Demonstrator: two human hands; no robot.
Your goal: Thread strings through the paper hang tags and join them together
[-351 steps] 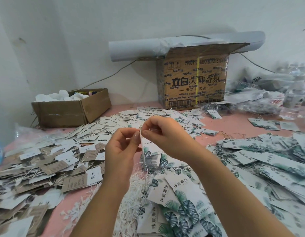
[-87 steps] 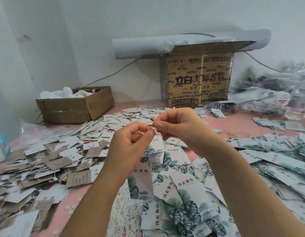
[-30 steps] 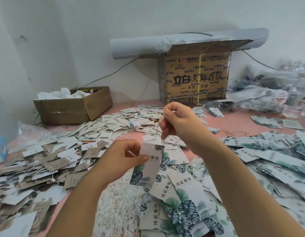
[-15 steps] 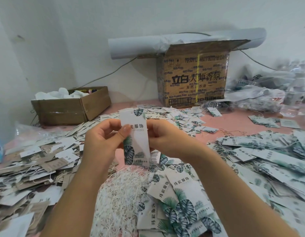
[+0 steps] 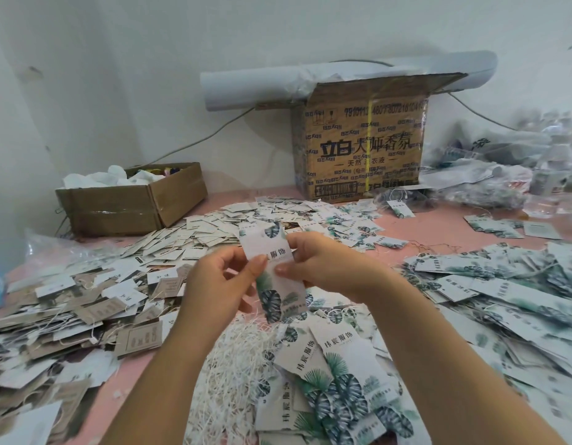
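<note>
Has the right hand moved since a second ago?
Yes. The right hand has dropped away from the big box, down to meet the left hand on the tag.

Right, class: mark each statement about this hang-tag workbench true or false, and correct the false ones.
1. Both the left hand and the right hand hold one leaf-printed tag. True.
2. That tag lies flat on the pink table. False: it is held up above the table.
3. A pile of white strings lies on the table below the hands. True.
4. The paper roll stands upright. False: it lies across the top of the large box.
</note>
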